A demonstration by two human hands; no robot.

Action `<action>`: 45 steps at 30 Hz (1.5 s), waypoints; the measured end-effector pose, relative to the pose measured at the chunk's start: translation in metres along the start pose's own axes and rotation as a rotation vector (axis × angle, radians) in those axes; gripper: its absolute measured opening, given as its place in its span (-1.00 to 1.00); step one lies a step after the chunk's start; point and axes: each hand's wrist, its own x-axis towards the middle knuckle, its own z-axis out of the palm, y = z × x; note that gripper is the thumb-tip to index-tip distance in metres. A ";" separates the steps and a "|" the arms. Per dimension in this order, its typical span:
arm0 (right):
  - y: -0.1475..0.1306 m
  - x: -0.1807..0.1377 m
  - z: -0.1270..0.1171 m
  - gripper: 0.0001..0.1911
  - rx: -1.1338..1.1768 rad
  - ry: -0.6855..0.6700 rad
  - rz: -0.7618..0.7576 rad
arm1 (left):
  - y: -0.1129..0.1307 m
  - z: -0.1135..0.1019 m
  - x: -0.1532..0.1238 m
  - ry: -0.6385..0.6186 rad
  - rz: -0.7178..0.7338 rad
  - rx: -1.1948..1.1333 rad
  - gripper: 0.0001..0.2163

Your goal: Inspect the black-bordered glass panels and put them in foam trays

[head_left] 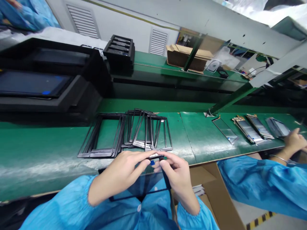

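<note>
A see-through glass panel with a black border (148, 183) is held tilted in front of my body, over the near table edge. My left hand (122, 171) pinches its top edge between thumb and fingers. On the same edge, just right of centre, my right hand (176, 174) has its thumb and fingers closed. A small blue tab (152, 163) shows between the two hands. Beyond them, thin black rectangular frames (98, 153) lie in an overlapping stack, with a looser fanned group of frames (165, 148) to its right.
Black foam trays (88, 95) holding dark screens stand at left. A smaller black tray stack (120, 54) and cardboard dividers (187, 59) sit behind. Rightward lie a glass panel (225, 130), stacked panels (249, 129) and a co-worker's hand (296, 140). Below is a cardboard box (223, 191).
</note>
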 end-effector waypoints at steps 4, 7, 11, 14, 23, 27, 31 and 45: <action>0.000 0.004 -0.002 -0.74 0.016 0.046 0.013 | -0.008 -0.017 -0.007 -0.019 -0.100 0.038 -0.67; -0.001 0.005 -0.003 -0.75 0.029 0.077 0.013 | -0.018 -0.025 -0.014 0.001 -0.081 0.093 -0.74; 0.001 0.003 -0.002 -0.73 0.058 0.116 0.023 | -0.021 -0.026 -0.021 0.040 -0.017 0.130 -0.72; 0.002 0.002 -0.002 -0.72 0.050 0.138 0.023 | -0.016 -0.027 -0.023 0.049 -0.032 0.118 -0.73; -0.001 0.014 -0.003 -0.60 0.078 -0.075 0.061 | -0.006 -0.006 -0.006 -0.065 -0.234 -0.423 -0.63; 0.012 0.015 -0.019 -0.57 0.146 0.062 0.121 | -0.008 0.010 -0.013 0.099 -0.475 -0.808 -0.63; 0.020 0.015 -0.021 -0.52 0.173 0.088 0.135 | -0.005 0.015 -0.018 0.162 -0.515 -0.933 -0.61; 0.003 0.015 -0.015 -0.53 0.096 0.022 0.005 | -0.013 0.018 -0.024 0.156 -0.549 -0.944 -0.57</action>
